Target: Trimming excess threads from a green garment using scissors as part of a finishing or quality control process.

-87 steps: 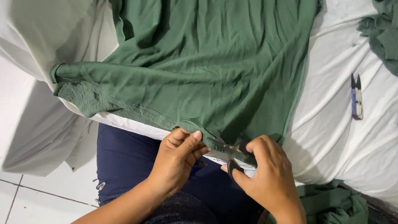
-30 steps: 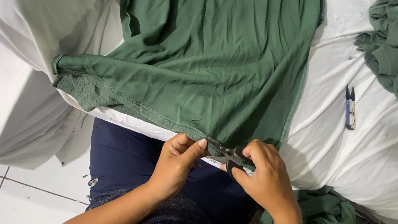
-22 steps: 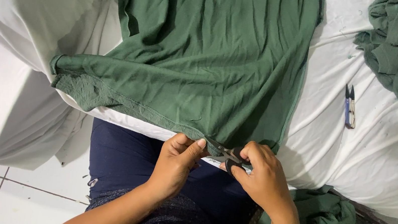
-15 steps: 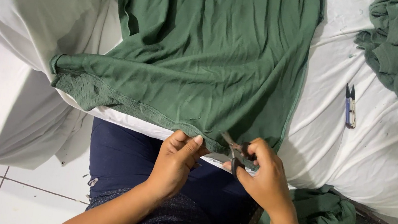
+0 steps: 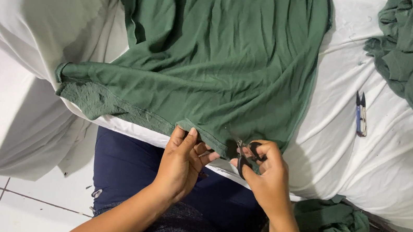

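Head view: scissors (image 5: 245, 155) raised since earlier.

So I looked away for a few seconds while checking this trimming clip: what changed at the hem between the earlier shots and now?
Little moved. The right hand kept its grip on the small black-handled scissors and tilted their tip up toward the hem of the dark green knit shirt. The left hand stayed pinching the hem. The blue-handled thread snips stayed on the white sheet.

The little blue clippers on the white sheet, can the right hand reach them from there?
Probably yes. The blue clippers lie alone on bare white sheet, nothing covering them, but the right hand already holds small black scissors.
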